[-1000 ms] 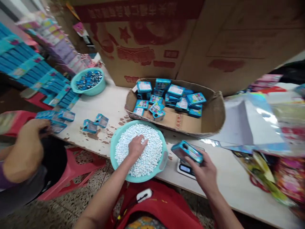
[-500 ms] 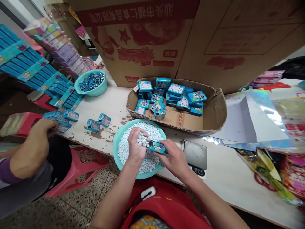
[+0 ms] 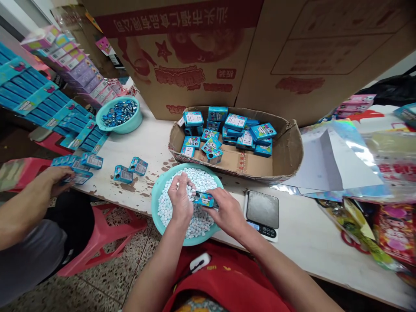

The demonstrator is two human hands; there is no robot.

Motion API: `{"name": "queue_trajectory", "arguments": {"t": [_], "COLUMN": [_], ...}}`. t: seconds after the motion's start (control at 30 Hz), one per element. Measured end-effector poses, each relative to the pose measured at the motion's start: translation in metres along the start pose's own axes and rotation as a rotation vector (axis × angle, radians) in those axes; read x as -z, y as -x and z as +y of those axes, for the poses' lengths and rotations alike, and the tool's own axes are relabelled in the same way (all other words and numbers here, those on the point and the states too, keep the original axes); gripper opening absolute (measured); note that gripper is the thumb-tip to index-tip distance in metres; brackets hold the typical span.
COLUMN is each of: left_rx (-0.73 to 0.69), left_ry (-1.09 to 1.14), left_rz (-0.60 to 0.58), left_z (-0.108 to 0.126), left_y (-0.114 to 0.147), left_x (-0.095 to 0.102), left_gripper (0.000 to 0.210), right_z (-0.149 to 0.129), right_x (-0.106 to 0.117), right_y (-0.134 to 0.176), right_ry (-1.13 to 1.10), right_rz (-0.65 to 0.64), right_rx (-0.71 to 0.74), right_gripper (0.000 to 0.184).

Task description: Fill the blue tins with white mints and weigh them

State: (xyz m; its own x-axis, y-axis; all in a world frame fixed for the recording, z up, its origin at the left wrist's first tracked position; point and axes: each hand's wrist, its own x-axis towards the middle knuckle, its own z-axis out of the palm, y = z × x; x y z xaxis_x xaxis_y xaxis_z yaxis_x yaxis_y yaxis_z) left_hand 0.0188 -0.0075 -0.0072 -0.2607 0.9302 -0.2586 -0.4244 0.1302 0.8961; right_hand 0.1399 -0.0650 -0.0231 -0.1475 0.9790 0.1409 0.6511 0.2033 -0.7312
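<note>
My right hand (image 3: 227, 211) grips a small blue candy box (image 3: 204, 199), tilted over a turquoise bowl (image 3: 155, 212). The round hole in the box's end faces my left hand (image 3: 180, 198), which is closed around a few white candies right beside that hole. White pellet-like candies (image 3: 199, 229) fill much of the bowl below. Just right of my right hand lies a digital scale (image 3: 262, 210). Behind the bowl, a cut-down cardboard box (image 3: 286, 158) holds several blue candy boxes (image 3: 235, 121).
A co-worker's hand (image 3: 56, 180) touches blue boxes (image 3: 92, 160) at left. Two more boxes (image 3: 123, 173) stand between us. A bowl of blue caps (image 3: 120, 113) sits behind, near stacked cartons (image 3: 35, 95). A large carton (image 3: 201, 52) walls the back; sheets (image 3: 328, 160) lie right.
The candies showing in my left hand are fewer, and its fingers have curled further. Both hands and the candy box sit slightly further left. The view has shifted a little.
</note>
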Motion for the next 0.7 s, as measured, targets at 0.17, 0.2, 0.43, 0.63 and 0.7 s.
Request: {"name": "queue_trajectory", "arguments": {"t": [0.17,0.2,0.43,0.63,0.7], "left_rx": [-0.028,-0.023,0.042,-0.005,-0.146], "left_ry": [0.003,0.033,0.093,-0.643,-1.079], "left_rz": [0.017,0.023,0.020,-0.100,-0.223], "left_z": [-0.002,-0.001,0.007,-0.006,-0.009], "left_y": [0.001,0.000,-0.013,-0.033,-0.040], "left_x": [-0.007,-0.008,-0.010,0.036,0.051], "left_gripper": [0.036,0.037,0.038,0.033,0.027], "right_z": [0.000,0.000,0.006,0.034,0.054], "right_x": [0.004,0.005,0.009,0.033,0.044], "right_y": [-0.002,-0.003,-0.008,0.014,0.034], "right_ry": [0.029,0.026,-0.056,-0.453,-0.482], "right_rz": [-0.011,-0.004,0.011,0.108,0.186], "right_rx": [-0.033,-0.035,-0.040,-0.173,-0.249], "right_gripper": [0.030,0.030,0.032,0.031,0.032]}}
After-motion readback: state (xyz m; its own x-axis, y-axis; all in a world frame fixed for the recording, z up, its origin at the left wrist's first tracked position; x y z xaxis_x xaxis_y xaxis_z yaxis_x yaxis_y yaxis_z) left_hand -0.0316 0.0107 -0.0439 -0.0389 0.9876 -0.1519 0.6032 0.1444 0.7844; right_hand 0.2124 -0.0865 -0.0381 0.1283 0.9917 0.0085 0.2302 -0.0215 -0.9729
